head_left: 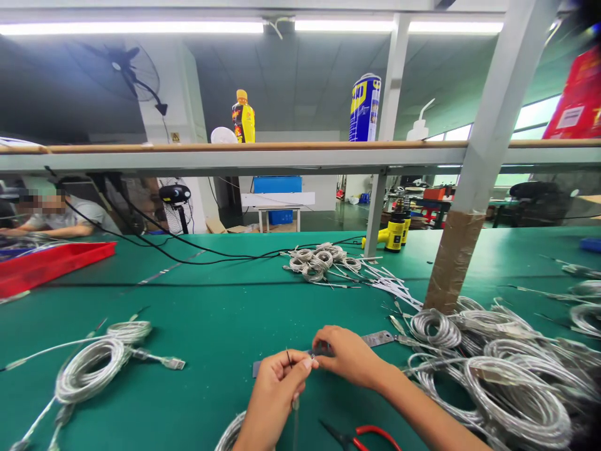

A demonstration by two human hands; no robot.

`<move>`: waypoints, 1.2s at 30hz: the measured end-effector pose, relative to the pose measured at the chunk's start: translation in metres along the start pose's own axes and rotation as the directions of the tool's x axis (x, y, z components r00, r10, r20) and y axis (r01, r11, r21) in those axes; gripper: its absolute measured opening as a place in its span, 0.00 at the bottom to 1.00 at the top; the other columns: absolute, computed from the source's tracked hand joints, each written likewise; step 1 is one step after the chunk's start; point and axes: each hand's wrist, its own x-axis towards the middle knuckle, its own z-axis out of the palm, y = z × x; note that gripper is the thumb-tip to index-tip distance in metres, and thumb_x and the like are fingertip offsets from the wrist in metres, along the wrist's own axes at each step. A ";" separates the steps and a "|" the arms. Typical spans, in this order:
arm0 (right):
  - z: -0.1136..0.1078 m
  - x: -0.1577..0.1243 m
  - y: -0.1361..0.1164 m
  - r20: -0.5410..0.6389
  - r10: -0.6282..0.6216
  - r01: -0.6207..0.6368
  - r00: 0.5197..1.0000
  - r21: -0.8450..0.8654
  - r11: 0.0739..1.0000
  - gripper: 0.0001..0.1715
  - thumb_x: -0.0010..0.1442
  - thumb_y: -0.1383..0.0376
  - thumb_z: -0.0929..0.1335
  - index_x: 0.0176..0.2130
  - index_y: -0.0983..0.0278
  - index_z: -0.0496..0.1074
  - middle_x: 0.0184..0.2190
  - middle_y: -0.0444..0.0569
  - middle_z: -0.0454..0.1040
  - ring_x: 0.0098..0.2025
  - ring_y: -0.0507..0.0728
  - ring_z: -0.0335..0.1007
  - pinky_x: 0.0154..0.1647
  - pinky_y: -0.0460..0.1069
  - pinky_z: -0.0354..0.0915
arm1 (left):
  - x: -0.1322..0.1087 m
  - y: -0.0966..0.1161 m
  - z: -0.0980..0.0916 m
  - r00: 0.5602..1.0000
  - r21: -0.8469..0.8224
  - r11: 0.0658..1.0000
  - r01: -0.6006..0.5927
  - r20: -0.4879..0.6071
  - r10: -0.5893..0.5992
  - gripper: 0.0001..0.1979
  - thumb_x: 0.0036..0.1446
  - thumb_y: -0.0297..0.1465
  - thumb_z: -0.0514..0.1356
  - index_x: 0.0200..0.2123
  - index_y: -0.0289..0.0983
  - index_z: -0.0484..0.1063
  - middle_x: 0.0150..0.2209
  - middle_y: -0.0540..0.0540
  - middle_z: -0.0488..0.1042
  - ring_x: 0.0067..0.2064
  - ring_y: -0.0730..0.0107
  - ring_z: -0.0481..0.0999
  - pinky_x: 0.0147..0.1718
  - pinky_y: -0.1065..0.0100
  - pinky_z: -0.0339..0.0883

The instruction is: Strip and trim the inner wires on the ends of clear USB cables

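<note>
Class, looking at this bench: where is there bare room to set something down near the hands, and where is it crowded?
Bare green mat lies between the left hand and the cable coil to its left, and below the red tray. Cable coils crowd right of the right hand.

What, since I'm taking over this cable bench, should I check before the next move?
1. Thin wire pinched in the left hand: ok.
2. Right hand close against the left, at the same spot: ok.
3. Steel rule lying on the green bench mat under the hands: ok.
4. Red-handled pliers within reach just below the hands: ok.
5. Working space on the right: not ok, coiled cables crowd the right forearm.
6. Condition of the wire end: cannot tell, too small and hidden by the fingers.
</note>
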 end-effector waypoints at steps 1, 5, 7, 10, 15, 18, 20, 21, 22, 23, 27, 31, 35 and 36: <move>0.004 0.005 0.001 0.029 -0.012 0.012 1.000 -0.015 1.000 0.09 0.46 0.63 0.68 0.32 0.62 0.72 0.29 0.47 0.71 0.32 0.55 0.65 0.30 0.46 0.55 | 0.000 0.001 -0.001 1.000 0.009 1.000 0.002 -0.001 -0.002 0.16 0.37 0.41 0.64 0.22 0.32 0.71 0.10 0.60 0.51 0.13 0.85 0.41 0.12 0.76 0.31; 0.017 0.025 0.004 0.136 -0.008 0.019 0.991 -0.079 0.997 0.14 0.40 0.64 0.71 0.33 0.62 0.72 0.30 0.47 0.71 0.33 0.56 0.64 0.29 0.46 0.54 | 0.003 0.006 -0.006 0.999 0.074 0.997 0.029 0.021 -0.030 0.16 0.36 0.41 0.64 0.21 0.31 0.72 0.11 0.60 0.52 0.14 0.85 0.41 0.13 0.75 0.31; 0.022 0.033 0.005 0.177 0.002 0.016 0.984 -0.096 0.995 0.16 0.39 0.65 0.71 0.33 0.63 0.72 0.30 0.47 0.71 0.32 0.56 0.64 0.29 0.45 0.54 | 0.005 0.008 -0.007 0.999 0.098 0.995 0.034 0.032 -0.037 0.15 0.36 0.40 0.63 0.20 0.31 0.71 0.11 0.60 0.51 0.14 0.84 0.41 0.14 0.75 0.31; 0.024 0.042 0.007 0.219 0.001 0.022 0.976 -0.106 0.994 0.12 0.39 0.66 0.71 0.30 0.63 0.72 0.29 0.47 0.72 0.32 0.55 0.64 0.27 0.45 0.53 | 0.005 0.009 -0.009 0.998 0.107 0.993 0.040 0.039 -0.044 0.14 0.38 0.39 0.62 0.21 0.31 0.71 0.12 0.60 0.49 0.15 0.84 0.40 0.15 0.74 0.31; 0.021 0.049 0.005 0.231 -0.006 0.025 0.973 -0.079 0.997 0.10 0.37 0.68 0.71 0.26 0.63 0.72 0.22 0.43 0.72 0.25 0.52 0.63 0.21 0.43 0.50 | 0.006 0.008 -0.011 0.998 0.152 0.988 0.005 0.054 -0.014 0.14 0.40 0.39 0.60 0.22 0.31 0.72 0.13 0.60 0.47 0.16 0.82 0.40 0.16 0.74 0.32; 0.019 0.047 0.002 0.169 0.000 0.008 0.986 -0.047 0.999 0.07 0.40 0.69 0.70 0.26 0.61 0.73 0.21 0.40 0.72 0.23 0.50 0.63 0.20 0.42 0.49 | 0.007 0.006 -0.011 0.998 0.169 0.986 0.004 0.056 -0.014 0.15 0.39 0.40 0.60 0.21 0.31 0.72 0.12 0.60 0.47 0.16 0.82 0.41 0.16 0.73 0.33; 0.018 0.044 0.000 0.086 0.033 -0.029 0.996 -0.045 0.999 0.01 0.45 0.67 0.68 0.24 0.61 0.72 0.21 0.41 0.72 0.23 0.50 0.64 0.20 0.43 0.48 | 0.006 0.005 -0.011 0.997 0.180 0.984 -0.015 0.074 0.001 0.15 0.40 0.40 0.60 0.21 0.31 0.72 0.12 0.60 0.48 0.16 0.81 0.42 0.16 0.73 0.34; 0.016 0.043 -0.002 0.030 0.063 -0.061 0.998 -0.051 0.997 0.06 0.49 0.65 0.66 0.23 0.62 0.72 0.21 0.42 0.72 0.23 0.51 0.64 0.20 0.43 0.48 | 0.005 0.006 -0.010 0.996 0.188 0.982 -0.034 0.087 0.017 0.15 0.41 0.40 0.60 0.21 0.31 0.72 0.12 0.59 0.49 0.17 0.80 0.43 0.16 0.74 0.35; 0.014 0.043 -0.004 -0.035 0.100 -0.102 0.994 -0.058 0.993 0.12 0.53 0.63 0.63 0.23 0.62 0.71 0.21 0.43 0.72 0.23 0.51 0.64 0.20 0.44 0.47 | 0.003 0.006 -0.009 0.994 0.201 0.978 -0.052 0.102 0.032 0.14 0.42 0.39 0.59 0.21 0.31 0.72 0.13 0.59 0.50 0.17 0.80 0.44 0.16 0.74 0.36; 0.010 0.042 -0.007 -0.105 0.138 -0.145 0.985 -0.065 0.987 0.18 0.57 0.61 0.59 0.23 0.63 0.71 0.21 0.45 0.71 0.23 0.52 0.63 0.20 0.44 0.46 | 0.002 0.007 -0.008 0.992 0.217 0.973 -0.073 0.115 0.049 0.14 0.43 0.38 0.59 0.22 0.31 0.72 0.13 0.58 0.51 0.17 0.80 0.45 0.16 0.74 0.38; -0.013 0.038 -0.018 -0.336 0.209 -0.254 0.918 -0.094 0.963 0.29 0.62 0.59 0.49 0.20 0.63 0.66 0.18 0.45 0.68 0.21 0.52 0.59 0.22 0.46 0.45 | -0.006 0.011 -0.005 0.984 0.292 0.948 -0.127 0.156 0.084 0.12 0.46 0.36 0.58 0.22 0.31 0.72 0.17 0.52 0.63 0.20 0.78 0.51 0.19 0.74 0.45; -0.037 0.019 -0.020 -0.442 0.140 -0.235 0.886 -0.168 0.957 0.28 0.59 0.56 0.55 0.13 0.64 0.59 0.15 0.43 0.65 0.21 0.51 0.55 0.29 0.49 0.45 | -0.011 0.012 -0.004 0.981 0.311 0.942 -0.128 0.179 0.074 0.11 0.46 0.35 0.58 0.23 0.32 0.73 0.22 0.47 0.70 0.24 0.74 0.59 0.24 0.73 0.51; -0.045 -0.008 -0.008 -0.474 0.116 -0.247 0.873 -0.223 0.943 0.26 0.56 0.60 0.58 0.10 0.65 0.56 0.12 0.43 0.63 0.19 0.50 0.51 0.31 0.50 0.43 | -0.014 0.011 -0.003 0.983 0.289 0.950 -0.115 0.170 0.067 0.11 0.46 0.35 0.58 0.22 0.33 0.72 0.23 0.47 0.71 0.25 0.73 0.61 0.25 0.73 0.53; -0.046 -0.013 -0.005 -0.475 0.116 -0.250 0.872 -0.230 0.941 0.26 0.55 0.61 0.59 0.10 0.65 0.56 0.12 0.43 0.63 0.18 0.49 0.50 0.31 0.50 0.43 | -0.015 0.011 -0.002 0.983 0.288 0.951 -0.114 0.171 0.066 0.11 0.47 0.35 0.57 0.22 0.33 0.72 0.23 0.47 0.71 0.24 0.73 0.61 0.25 0.73 0.52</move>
